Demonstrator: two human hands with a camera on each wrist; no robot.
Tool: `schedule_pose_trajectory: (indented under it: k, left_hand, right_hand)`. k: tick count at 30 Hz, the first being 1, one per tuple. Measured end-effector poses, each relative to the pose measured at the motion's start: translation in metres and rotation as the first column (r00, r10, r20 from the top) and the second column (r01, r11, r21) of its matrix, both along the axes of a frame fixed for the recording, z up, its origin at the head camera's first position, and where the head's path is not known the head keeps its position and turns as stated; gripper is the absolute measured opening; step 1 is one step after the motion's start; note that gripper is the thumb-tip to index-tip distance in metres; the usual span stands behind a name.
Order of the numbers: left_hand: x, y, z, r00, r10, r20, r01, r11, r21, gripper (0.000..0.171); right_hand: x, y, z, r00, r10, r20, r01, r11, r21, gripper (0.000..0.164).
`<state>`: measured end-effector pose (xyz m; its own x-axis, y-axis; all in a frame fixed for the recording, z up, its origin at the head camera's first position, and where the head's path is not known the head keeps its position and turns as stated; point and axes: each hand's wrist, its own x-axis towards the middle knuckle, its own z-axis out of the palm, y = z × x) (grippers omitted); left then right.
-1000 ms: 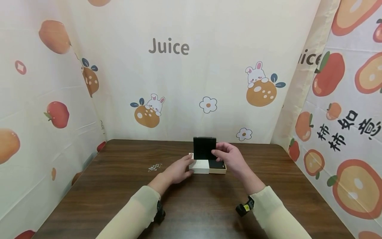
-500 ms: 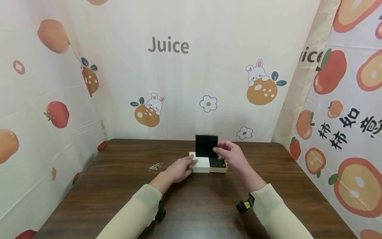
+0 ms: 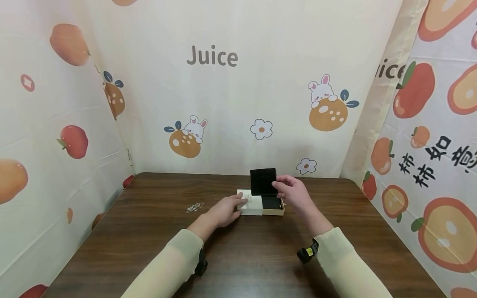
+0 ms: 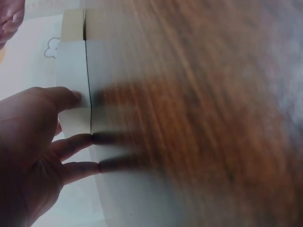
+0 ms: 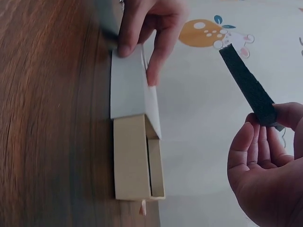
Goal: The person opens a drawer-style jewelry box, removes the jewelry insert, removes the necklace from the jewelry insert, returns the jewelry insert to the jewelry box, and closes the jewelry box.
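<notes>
A small white drawer box (image 3: 253,205) lies on the table with its tan inner tray (image 3: 273,212) slid partly out to the right. My left hand (image 3: 223,211) holds the white sleeve at its left end, thumb on the front face and a finger over the top, as the right wrist view shows. My right hand (image 3: 293,194) pinches a square black foam pad (image 3: 263,182) by its right edge, raised above the box. Seen from the right wrist, the pad (image 5: 248,85) is thick and tilted. Something dark fills the exposed tray in the head view.
A silver chain (image 3: 194,207) lies in a loose heap left of the box. A short ribbon tab (image 5: 143,208) sticks out of the tray's end. Behind the brown wooden table (image 3: 156,194) hang printed cloths (image 3: 231,95).
My right hand has moved slightly right with the black foam pad, which now tilts a little. The left hand stays on the box.
</notes>
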<state>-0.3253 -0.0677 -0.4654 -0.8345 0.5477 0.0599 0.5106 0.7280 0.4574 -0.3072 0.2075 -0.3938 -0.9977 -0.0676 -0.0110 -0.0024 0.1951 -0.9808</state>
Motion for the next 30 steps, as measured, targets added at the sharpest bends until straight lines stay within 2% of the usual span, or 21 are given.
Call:
schedule_pose_trajectory:
  k: [10,15,20,30]
  left_hand:
    - [0.002,0.0,-0.002,1.0,0.007,0.0,-0.007,1.0,-0.007,0.051]
    - [0.002,0.0,0.0,1.0,0.015,0.009,-0.015,1.0,-0.015,0.052]
    - [0.002,-0.001,0.001,1.0,0.012,0.011,-0.012,1.0,-0.018,0.052]
    - [0.002,-0.003,0.0,1.0,-0.013,-0.021,0.013,1.0,-0.017,0.051]
  right_hand:
    - [-0.008,0.01,-0.01,0.998,-0.051,0.043,0.049,0.998,0.051,0.046]
    - [-0.011,0.015,-0.016,0.995,-0.078,0.063,0.071,0.993,0.099,0.046]
    - [-0.012,0.019,-0.02,0.993,-0.086,0.081,0.078,0.992,0.103,0.044]
    - [-0.014,0.026,-0.027,0.985,-0.121,0.124,0.097,0.977,0.188,0.038]
